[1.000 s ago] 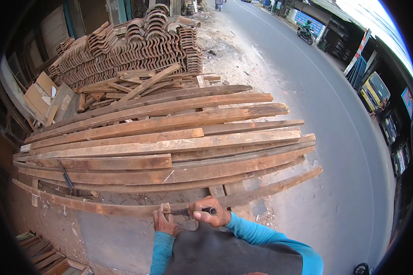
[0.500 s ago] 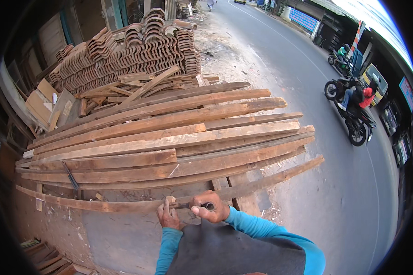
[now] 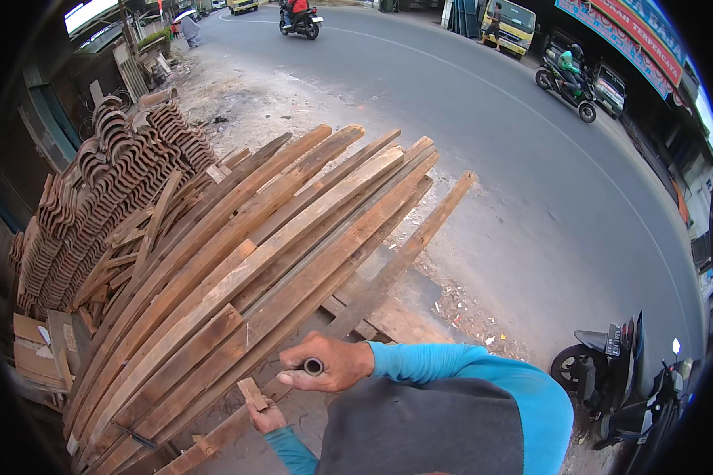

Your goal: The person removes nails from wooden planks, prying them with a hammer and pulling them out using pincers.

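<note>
My left hand (image 3: 269,418) grips a small wooden block (image 3: 251,393) that sticks up from its fingers. My right hand (image 3: 333,361), just right of it, is closed round a tool with a hollow, round metal end (image 3: 314,366); the rest of the tool is hidden by the hand. Beneath both hands runs the nearest long wooden beam (image 3: 408,255), set a little apart from the others. Beyond it lie several long timber beams (image 3: 293,269) side by side.
Curved roof tiles (image 3: 95,206) are stacked at the far left, beside scrap wood (image 3: 127,249). A dark metal bar (image 3: 137,437) rests on the beams. A parked motorbike (image 3: 618,380) stands at right. Traffic, including a rider (image 3: 569,75), is on the road (image 3: 483,150).
The view has swung to the right, bringing the parked motorbike in. My left hand now holds the block up, and the tool in my right hand has come away from the nearest beam.
</note>
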The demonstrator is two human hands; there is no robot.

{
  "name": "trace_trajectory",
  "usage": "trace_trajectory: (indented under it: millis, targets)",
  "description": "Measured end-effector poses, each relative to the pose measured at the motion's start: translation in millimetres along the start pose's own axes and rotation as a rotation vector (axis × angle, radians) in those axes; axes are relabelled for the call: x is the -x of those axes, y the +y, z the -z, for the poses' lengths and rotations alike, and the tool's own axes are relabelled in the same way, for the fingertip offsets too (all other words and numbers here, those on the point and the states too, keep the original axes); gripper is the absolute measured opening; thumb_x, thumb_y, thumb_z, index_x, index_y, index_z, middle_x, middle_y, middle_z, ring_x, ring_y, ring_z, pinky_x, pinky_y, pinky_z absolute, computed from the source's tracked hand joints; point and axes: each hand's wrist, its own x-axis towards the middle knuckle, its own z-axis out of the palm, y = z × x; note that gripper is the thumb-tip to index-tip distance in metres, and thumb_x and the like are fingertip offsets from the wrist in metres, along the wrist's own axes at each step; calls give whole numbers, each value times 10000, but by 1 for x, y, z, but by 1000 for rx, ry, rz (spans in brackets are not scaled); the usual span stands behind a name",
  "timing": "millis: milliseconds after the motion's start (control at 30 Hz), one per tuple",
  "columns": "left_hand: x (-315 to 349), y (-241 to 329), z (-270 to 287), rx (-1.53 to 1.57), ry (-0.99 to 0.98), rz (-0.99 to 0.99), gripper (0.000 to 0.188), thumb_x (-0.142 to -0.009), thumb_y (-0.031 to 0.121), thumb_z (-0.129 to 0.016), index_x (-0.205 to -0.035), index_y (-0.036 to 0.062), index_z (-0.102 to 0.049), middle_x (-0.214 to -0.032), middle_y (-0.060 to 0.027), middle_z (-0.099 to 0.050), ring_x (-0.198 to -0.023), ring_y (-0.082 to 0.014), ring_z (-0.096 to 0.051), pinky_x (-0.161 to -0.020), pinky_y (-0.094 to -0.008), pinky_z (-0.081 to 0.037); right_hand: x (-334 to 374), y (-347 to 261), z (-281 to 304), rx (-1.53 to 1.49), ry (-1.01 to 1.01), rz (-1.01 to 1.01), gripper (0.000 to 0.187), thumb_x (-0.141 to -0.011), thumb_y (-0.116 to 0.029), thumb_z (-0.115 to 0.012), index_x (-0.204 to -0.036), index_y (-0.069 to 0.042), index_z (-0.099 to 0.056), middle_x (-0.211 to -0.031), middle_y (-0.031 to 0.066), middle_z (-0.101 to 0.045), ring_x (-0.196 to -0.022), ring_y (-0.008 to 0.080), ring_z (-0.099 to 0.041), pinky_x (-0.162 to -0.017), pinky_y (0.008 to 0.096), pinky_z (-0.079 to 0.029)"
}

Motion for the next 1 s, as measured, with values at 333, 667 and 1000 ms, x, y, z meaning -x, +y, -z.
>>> trace_trajectory:
  millis: [333,667,1000]
  targets:
    - [47,15,-43,118,-53,39,402,-982,201,-649,-1304,-20,-554,-1193,-99,-628,-1031,-188,-611,-904,-314,-525,52,-19,94,67,708,0,410,-1003,-320,-538,-718,-26,-518,-536,11,-400,-478,114,-399,-470,289,-358]
    - [128,-74,-105,-723,-450,357,481,-950,259,-658,-1306,52,-410,-1037,-112,-611,-746,-132,-593,-615,-287,-523,73,24,140,42,865,-8,400,-1027,-269,-469,-730,-6,-518,-537,13,-370,-470,119,-394,-474,289,-377]
    - [118,-137,-137,-645,-257,239,452,-948,243,-647,-1299,16,-474,-995,-55,-589,-784,-119,-569,-681,-272,-514,62,45,83,385,279,-66,273,-885,-175,-706,-705,-34,-557,-566,49,-472,-479,124,-432,-449,304,-345]
